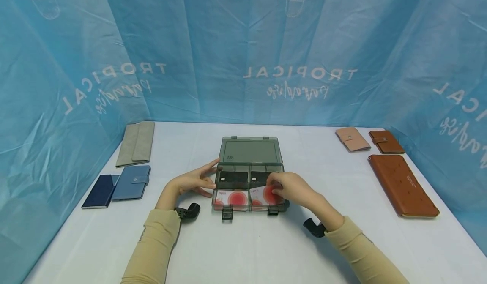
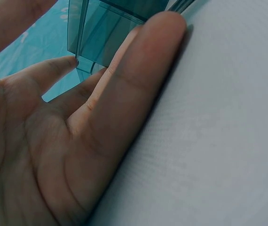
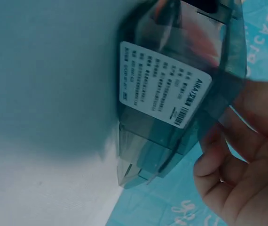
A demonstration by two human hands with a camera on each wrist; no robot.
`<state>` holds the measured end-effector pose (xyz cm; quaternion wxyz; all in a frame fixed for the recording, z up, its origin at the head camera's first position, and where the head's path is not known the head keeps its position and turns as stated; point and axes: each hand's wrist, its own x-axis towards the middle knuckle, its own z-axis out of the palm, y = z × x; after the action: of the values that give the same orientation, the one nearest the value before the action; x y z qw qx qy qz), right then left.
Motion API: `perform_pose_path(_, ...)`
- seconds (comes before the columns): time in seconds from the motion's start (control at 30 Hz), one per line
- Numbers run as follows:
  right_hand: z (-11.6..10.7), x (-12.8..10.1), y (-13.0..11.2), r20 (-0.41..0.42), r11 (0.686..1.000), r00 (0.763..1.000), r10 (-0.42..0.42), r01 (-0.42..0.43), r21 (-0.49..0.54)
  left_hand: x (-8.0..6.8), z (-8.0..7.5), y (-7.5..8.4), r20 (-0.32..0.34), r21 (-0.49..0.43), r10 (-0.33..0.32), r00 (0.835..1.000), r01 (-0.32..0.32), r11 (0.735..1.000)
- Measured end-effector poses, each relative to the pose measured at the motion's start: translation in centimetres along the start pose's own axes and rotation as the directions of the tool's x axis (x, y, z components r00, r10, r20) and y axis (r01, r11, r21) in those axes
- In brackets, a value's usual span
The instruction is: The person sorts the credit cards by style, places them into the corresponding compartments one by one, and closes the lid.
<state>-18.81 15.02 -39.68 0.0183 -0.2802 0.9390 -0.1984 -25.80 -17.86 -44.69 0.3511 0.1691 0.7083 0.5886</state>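
The right hand [image 1: 293,189] reaches into the near right compartment of the storage box [image 1: 249,178], its curled fingers pinching a white card with a red circle [image 1: 266,194] that lies there. The left hand [image 1: 195,181] is released, fingers straight, its tips resting against the box's left wall; the left wrist view shows the fingers [image 2: 138,70] flat along the white table [image 1: 266,250] beside the tinted plastic. The box sits at the middle of the table, a smoky grey, see-through case with its lid [image 1: 250,151] swung open toward the far side and two dark latches at the near edge. I count four compartments: the two far ones each hold a black card [image 1: 233,177], the two near ones each hold a white card with red circles, the left one [image 1: 230,198] untouched. The right wrist view shows a white printed label [image 3: 164,89] stuck on the box's wall. Outward lie six wallets: at the far left a long grey one [image 1: 135,143], nearer a navy one [image 1: 98,191] touching a blue snap wallet [image 1: 132,182]; at the far right a pink one [image 1: 352,139] beside a small brown one [image 1: 386,141], and nearer a long brown one [image 1: 402,184]. Blue printed cloth [image 1: 243,47] hangs round three sides.
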Motion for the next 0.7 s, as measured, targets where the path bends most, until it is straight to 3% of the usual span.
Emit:
perform_pose_path(0.27,0.5,0.1,0.5,-0.009,0.977,0.991,-0.134,0.131,-0.166,-0.2,0.0,0.0,-0.007,-0.004,-0.005,1.000,0.005,1.000)
perform_pose_path(0.37,0.1,0.3,0.6,0.030,0.970,0.986,-0.163,0.166,-0.178,-0.3,0.1,0.2,-0.016,-0.001,-0.008,1.000,0.008,1.000)
perform_pose_path(0.43,-0.4,0.5,0.7,0.070,0.978,0.985,-0.157,0.165,-0.131,-0.4,0.2,0.3,-0.017,-0.001,-0.010,1.000,0.010,1.000)
perform_pose_path(0.57,-1.8,1.7,2.0,0.078,0.997,0.997,-0.029,0.023,0.070,-0.4,0.3,0.3,-0.019,0.008,-0.013,1.000,0.013,1.000)
perform_pose_path(0.63,-2.2,2.8,3.4,0.043,0.979,0.995,0.087,-0.093,0.183,-0.4,0.3,0.2,-0.023,0.016,-0.017,1.000,0.017,1.000)
perform_pose_path(0.7,-2.3,4.1,4.8,0.026,0.934,0.977,0.210,-0.209,0.291,-0.4,0.2,0.2,-0.027,0.018,-0.015,1.000,0.016,1.000)
